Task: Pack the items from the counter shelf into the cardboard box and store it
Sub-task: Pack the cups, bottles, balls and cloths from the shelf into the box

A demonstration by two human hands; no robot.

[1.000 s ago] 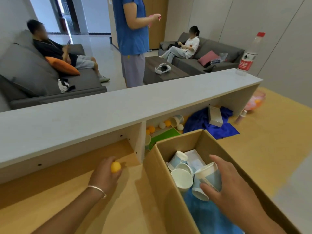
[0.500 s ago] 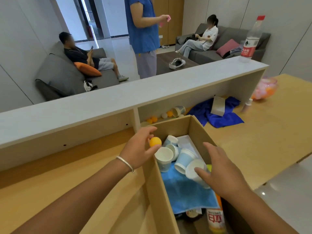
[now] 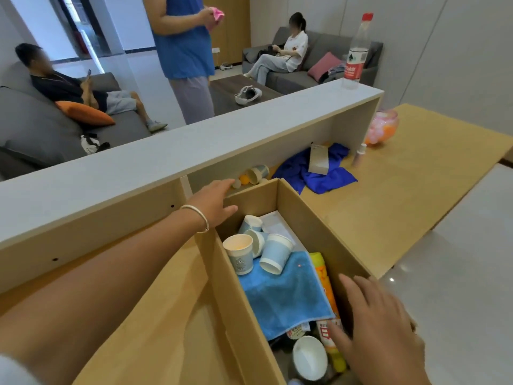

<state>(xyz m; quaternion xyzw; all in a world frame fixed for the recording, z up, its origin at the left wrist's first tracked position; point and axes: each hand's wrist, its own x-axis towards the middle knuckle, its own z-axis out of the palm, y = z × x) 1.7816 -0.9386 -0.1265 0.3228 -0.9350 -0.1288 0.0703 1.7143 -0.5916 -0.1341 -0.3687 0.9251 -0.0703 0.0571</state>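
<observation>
Your left hand (image 3: 215,200) reaches over the cardboard box (image 3: 311,218), grip released; right hand (image 3: 380,326) rests released on its rim

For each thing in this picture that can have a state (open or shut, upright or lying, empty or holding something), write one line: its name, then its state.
cardboard box: open, partly filled.
left hand: open, empty, reaching over the box toward the shelf.
right hand: open, empty, at the box's right wall.
cup with the cartoon print: upright in the box.
pale blue cup: tipped over on the blue towel.
shelf cup: lying on its side.
water bottle: upright, capped.
</observation>
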